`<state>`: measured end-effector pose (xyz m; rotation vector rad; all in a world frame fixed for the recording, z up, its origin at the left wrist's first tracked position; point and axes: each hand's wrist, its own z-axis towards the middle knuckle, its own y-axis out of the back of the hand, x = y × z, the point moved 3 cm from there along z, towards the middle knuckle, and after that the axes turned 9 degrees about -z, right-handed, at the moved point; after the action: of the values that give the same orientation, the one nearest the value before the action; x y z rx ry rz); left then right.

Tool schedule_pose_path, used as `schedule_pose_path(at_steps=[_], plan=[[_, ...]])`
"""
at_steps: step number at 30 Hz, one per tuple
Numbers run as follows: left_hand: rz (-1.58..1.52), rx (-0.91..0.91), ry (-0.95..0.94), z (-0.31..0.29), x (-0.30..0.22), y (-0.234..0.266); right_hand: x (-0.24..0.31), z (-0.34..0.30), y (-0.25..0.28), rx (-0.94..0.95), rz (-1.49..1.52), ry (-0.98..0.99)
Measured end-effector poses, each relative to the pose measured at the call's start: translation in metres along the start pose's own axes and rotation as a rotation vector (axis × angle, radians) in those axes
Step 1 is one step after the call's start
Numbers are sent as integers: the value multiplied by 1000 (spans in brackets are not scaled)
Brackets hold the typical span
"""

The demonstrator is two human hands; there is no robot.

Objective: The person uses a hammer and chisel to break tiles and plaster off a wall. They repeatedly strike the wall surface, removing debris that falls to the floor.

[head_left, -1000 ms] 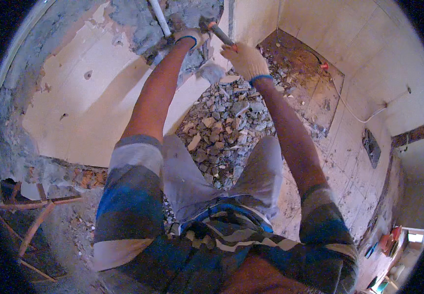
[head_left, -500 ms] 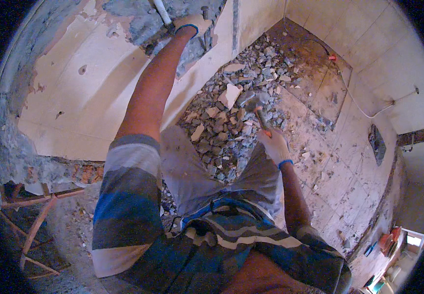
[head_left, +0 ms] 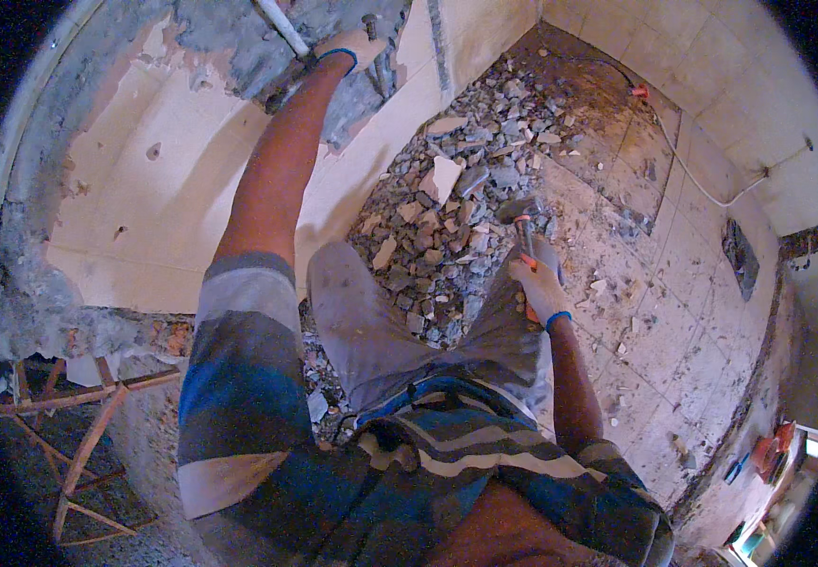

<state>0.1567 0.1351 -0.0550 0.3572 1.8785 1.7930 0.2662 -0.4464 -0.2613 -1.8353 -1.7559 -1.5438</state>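
My left hand, in a pale glove with a blue cuff, is closed around a metal chisel against the broken wall. Only the chisel's dark head shows clearly above my fist; its tip is hidden. Low in front of my right thigh, my right hand, gloved the same way, grips a hammer by its handle. The hammer's head is over the rubble, well apart from the chisel. Next to my left hand, a white pipe runs along the exposed grey part of the wall.
Broken tile and mortar rubble is heaped along the wall and between my legs. A pale hose with a red end crosses the tiled floor at right. Reddish metal framework stands at the lower left.
The hammer and my right hand have shifted slightly right and down, away from the wall. My left hand stays on the chisel; the whole view has turned a little.
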Motion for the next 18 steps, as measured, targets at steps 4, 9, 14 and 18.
schedule_pose_path(at_steps=[4, 9, 14, 18], plan=[[50, 63, -4, 2, -4, 2, -14, 14, -12, 60, -4, -28], [128, 77, -62, -12, -30, 7, -15, 11, -16, 77, -14, -69], [183, 100, -158, -29, -71, -16, -6, 9, -9, 167, -8, -39], [-84, -33, -243, -66, -98, -59, -8, 8, -10, 104, 61, -81]])
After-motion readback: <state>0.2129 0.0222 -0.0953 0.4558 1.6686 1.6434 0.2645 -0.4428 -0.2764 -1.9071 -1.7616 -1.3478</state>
